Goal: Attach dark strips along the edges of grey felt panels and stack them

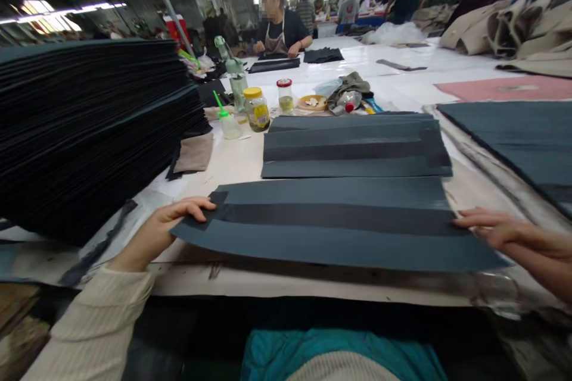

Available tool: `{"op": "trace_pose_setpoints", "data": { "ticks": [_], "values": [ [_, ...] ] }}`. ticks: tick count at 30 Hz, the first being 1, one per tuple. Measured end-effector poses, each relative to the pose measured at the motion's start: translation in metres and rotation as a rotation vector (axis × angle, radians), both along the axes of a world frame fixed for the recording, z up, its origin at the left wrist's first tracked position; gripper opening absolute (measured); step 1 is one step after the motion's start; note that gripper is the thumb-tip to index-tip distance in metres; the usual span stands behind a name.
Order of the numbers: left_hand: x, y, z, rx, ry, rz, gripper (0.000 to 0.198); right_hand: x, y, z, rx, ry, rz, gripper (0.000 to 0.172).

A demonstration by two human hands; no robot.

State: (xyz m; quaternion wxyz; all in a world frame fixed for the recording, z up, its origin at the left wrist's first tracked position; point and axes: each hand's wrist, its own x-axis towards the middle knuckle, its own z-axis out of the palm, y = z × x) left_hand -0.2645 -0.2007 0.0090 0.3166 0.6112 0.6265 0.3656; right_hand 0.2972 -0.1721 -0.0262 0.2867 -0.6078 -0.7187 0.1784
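Note:
A long blue-grey panel (pixel 339 250) of fabric or leather, with a darker strip running along its middle, lies near the front edge of the table. My left hand (pixel 183 214) grips its left end, fingertips on a small dark patch (pixel 218 205) there and the thumb hidden underneath. At the opposite end, my right hand (pixel 504 229) pinches the panel, its fingers on the end of the dark strip. The front edge of the panel bows slightly off the table. Just behind it lie similar strip-backed panels (pixel 353 131), overlapping one another.
A tall stack of dark sheets (pixel 93 125) rises at left. Behind the panels stand a green-tipped squeeze bottle (pixel 230 125), a yellow-lidded jar (pixel 256 110) and a red-lidded jar (pixel 285 96). More blue-grey sheets (pixel 513 137) lie at right. A co-worker (pixel 283 30) is across the table.

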Motion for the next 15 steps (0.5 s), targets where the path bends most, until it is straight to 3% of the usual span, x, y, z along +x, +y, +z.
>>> {"op": "trace_pose_setpoints", "data": {
  "ticks": [3,5,8,12,15],
  "values": [
    [-0.001,0.004,-0.014,-0.115,0.241,-0.085,0.015,0.004,0.004,-0.016,-0.111,-0.011,0.212,0.04],
    [0.0,0.007,-0.015,-0.125,0.369,-0.145,0.018,0.003,0.003,-0.021,-0.111,-0.057,0.185,0.031],
    [-0.007,0.012,-0.007,-0.114,0.57,-0.188,0.027,-0.008,0.0,-0.017,-0.074,-0.128,0.204,0.027],
    [-0.023,0.016,0.001,-0.059,0.867,-0.101,0.036,-0.027,0.004,-0.007,-0.055,-0.263,0.295,0.036],
    [-0.004,0.017,-0.002,0.016,0.901,-0.111,0.039,-0.036,0.014,-0.003,-0.059,-0.346,0.339,0.037]
  ]
}}
